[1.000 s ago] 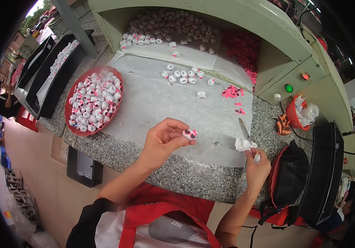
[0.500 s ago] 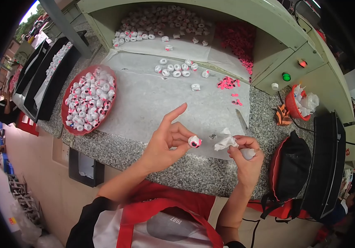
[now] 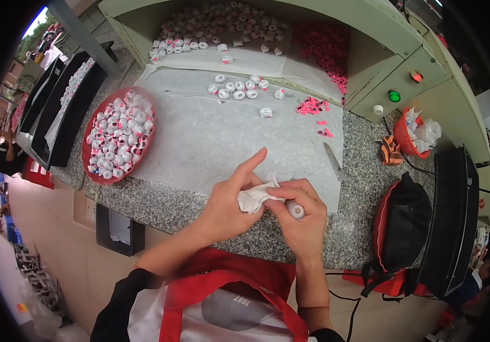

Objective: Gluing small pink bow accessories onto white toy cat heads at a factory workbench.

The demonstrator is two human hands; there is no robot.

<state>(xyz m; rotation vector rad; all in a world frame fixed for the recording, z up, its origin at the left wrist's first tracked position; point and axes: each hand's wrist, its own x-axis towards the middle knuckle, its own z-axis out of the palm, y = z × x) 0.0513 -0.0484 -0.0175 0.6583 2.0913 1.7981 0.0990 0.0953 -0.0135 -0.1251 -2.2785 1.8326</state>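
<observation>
My left hand [image 3: 225, 208] is closed at the fingertips, its index finger stretched up. The small white piece with a pink part that it held a moment earlier is hidden now behind a crumpled white cloth [image 3: 254, 198]. My right hand [image 3: 302, 219] pinches this cloth against the left fingertips. Tucked in the right palm is a white tube-like bottle [image 3: 296, 210], its round end showing. Beyond the hands, several small white pieces [image 3: 240, 94] lie on the white sheet [image 3: 199, 137]. Small pink bits [image 3: 313, 105] lie at the sheet's right, above a metal blade [image 3: 333, 161].
To the left, a red basket [image 3: 84, 149] is heaped with white-and-pink pieces. A pale green shelf unit [image 3: 396, 74] holds more pieces and pink bits. On the right are a small red basket [image 3: 402, 137], a black bag [image 3: 407, 222] and a black tray [image 3: 450, 222].
My right hand has moved left, bringing the cloth onto the piece at my left fingertips. The piece is now covered. My left hand has stayed nearly in place.
</observation>
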